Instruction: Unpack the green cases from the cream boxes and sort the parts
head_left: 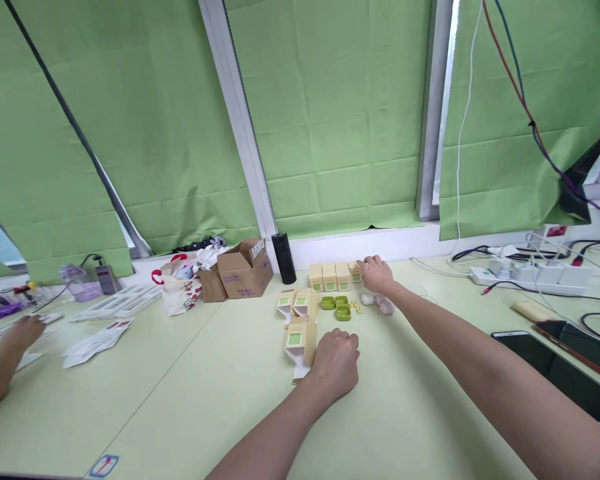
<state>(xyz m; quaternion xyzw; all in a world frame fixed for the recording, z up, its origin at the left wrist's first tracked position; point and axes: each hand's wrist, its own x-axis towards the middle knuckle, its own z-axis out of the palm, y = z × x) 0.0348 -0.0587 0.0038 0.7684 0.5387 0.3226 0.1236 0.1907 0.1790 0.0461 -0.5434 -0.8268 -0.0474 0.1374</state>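
Note:
My right hand (377, 273) reaches to the far end of the arm's stretch, fingers closed at the rightmost small cream box (355, 273) of a row. The other cream boxes (329, 277) of that row stand side by side to its left. My left hand (336, 360) rests curled on the table; its fingertips are hidden. Beside it lies a cream box with an open end flap (301, 340), and two similar open boxes (297, 302) sit behind. Between my hands are three small green square cups (343, 312), small yellow pieces (355, 308) and pale wrapped items (384, 305).
A black cylinder (283, 258), an opened cardboard box (245, 269) and a cloth bag (180, 287) stand at back left. Power strips (530, 275), cables and a dark tablet-like device (555, 377) lie right. At far left, another person's hand (24, 331) is over papers.

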